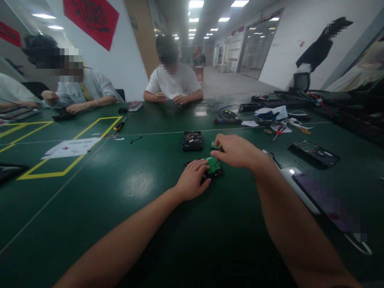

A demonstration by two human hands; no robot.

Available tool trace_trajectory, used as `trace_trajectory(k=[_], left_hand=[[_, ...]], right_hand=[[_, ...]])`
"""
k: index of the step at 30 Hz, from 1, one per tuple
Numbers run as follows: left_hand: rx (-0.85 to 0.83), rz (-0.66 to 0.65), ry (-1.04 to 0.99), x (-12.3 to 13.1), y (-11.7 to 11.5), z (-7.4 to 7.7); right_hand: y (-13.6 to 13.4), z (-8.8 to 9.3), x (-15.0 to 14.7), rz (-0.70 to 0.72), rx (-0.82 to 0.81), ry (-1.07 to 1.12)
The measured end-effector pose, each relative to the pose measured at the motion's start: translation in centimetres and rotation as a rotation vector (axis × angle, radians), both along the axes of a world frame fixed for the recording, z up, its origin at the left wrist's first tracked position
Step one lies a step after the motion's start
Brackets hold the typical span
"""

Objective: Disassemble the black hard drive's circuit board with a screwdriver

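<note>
A hard drive (214, 168) lies on the green table with its green circuit board facing up. My left hand (193, 179) is over its left part, fingers across the top and thumb along the near edge, holding it. Above the drive's far right corner, my right hand (237, 151) is closed around a small screwdriver (221, 148); only a bit of its black and yellow handle shows, and its tip is hidden. Just beyond is a second hard drive (193, 141). A small green board (213, 144) peeks out beside my right fingers. Tiny screws (182, 161) lie left of the drive.
Another hard drive (313, 154) and a tablet-like device (327, 200) lie to the right. A red screwdriver (279, 130), gloves (271, 113) and cables (228, 113) are behind. A yellow screwdriver (119, 125) and paper (72, 147) lie left. Co-workers (174, 82) sit across the table.
</note>
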State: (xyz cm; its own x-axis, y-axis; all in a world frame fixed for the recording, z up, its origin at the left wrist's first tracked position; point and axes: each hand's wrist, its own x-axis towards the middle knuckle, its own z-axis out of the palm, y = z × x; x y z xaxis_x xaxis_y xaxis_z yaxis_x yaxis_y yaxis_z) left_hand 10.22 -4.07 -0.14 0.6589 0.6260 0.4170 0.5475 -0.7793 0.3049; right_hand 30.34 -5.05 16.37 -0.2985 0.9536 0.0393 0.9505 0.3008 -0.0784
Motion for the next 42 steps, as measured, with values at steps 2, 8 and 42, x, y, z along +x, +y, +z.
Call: trace_trajectory(k=[2,8,42], left_hand=[[0.0,-0.001,0.001,0.0,-0.03,0.02],[-0.004,-0.006,0.0,0.03,-0.11,0.24],[-0.001,0.003,0.009,0.05,0.05,-0.01]], right_hand=[[0.05,0.04,0.04,-0.04,-0.004,-0.018],[0.22,0.08,0.24,0.149,-0.016,0.065],[-0.01,0.32,0.39,0.189,-0.005,0.049]])
